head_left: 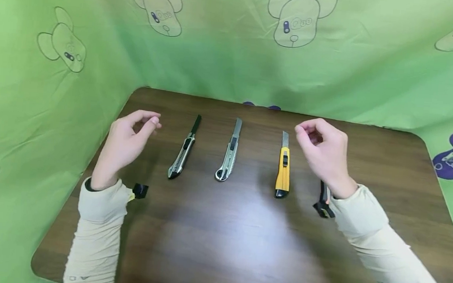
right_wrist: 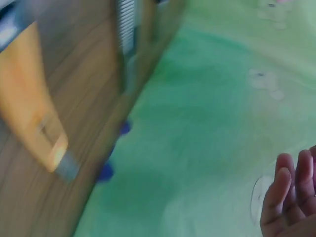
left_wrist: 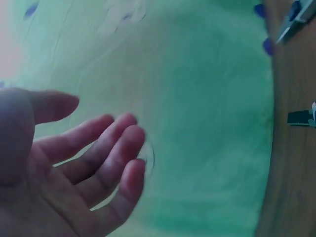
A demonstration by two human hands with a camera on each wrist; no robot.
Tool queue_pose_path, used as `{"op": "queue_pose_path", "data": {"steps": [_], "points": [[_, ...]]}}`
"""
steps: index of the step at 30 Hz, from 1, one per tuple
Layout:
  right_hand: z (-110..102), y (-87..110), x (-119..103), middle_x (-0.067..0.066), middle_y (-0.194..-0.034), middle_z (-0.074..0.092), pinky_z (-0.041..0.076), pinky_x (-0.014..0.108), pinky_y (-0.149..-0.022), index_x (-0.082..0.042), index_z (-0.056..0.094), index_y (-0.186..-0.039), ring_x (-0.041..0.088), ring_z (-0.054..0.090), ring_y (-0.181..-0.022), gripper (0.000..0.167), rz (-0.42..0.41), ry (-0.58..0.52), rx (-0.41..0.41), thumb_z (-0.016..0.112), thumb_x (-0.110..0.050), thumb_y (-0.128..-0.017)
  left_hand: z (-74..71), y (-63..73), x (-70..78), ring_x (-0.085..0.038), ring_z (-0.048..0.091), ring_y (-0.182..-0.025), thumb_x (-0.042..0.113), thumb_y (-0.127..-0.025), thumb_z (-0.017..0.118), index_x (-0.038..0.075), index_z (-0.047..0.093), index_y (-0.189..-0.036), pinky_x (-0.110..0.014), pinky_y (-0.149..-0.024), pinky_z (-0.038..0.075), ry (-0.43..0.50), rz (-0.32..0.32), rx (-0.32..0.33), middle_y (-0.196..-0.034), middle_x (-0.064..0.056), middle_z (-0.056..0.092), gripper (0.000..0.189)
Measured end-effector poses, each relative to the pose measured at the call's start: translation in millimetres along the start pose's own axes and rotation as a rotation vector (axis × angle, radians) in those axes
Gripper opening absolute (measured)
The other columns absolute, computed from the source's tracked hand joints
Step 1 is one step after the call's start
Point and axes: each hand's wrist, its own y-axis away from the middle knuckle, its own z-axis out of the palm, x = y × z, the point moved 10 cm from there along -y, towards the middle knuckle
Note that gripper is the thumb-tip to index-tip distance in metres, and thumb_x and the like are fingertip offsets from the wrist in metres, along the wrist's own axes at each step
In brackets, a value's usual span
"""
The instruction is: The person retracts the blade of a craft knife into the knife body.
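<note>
Three utility knives lie in a row on the wooden table. On the left is a silver and black one with a black blade (head_left: pixel 182 155). A silver utility knife (head_left: pixel 228 155) is in the middle, and a yellow one (head_left: pixel 283 173) with a black end cap lies to the right. All three blades are out, pointing to the far edge. My left hand (head_left: pixel 127 141) hovers left of the black-bladed knife, fingers loosely curved, holding nothing. Up beside the yellow knife's blade, my right hand (head_left: pixel 326 151) is also empty with relaxed, bent fingers.
The brown table (head_left: pixel 217 248) has rounded corners. A green cloth (head_left: pixel 217 64) printed with cartoon heads hangs behind it and at both sides. Small black items show beside the left cuff (head_left: pixel 101 202) and the right cuff (head_left: pixel 359 211).
</note>
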Motion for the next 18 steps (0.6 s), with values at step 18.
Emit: {"op": "queue_pose_path", "data": {"steps": [18], "points": [[175.2,57.6,27.4,0.027,-0.127,0.057,0.060,0.036,-0.086,0.005,0.049,-0.129,0.041,0.060,-0.110,0.038,0.657,-0.585,-0.310,0.057,-0.003,-0.093,101.5,13.9,-83.8,-0.033,0.062,-0.108,0.031,-0.099,0.052,-0.001,0.054,-0.130,-0.047,-0.095,0.052,0.008,-0.252,-0.200,-0.121,-0.020,0.063,0.045]]}}
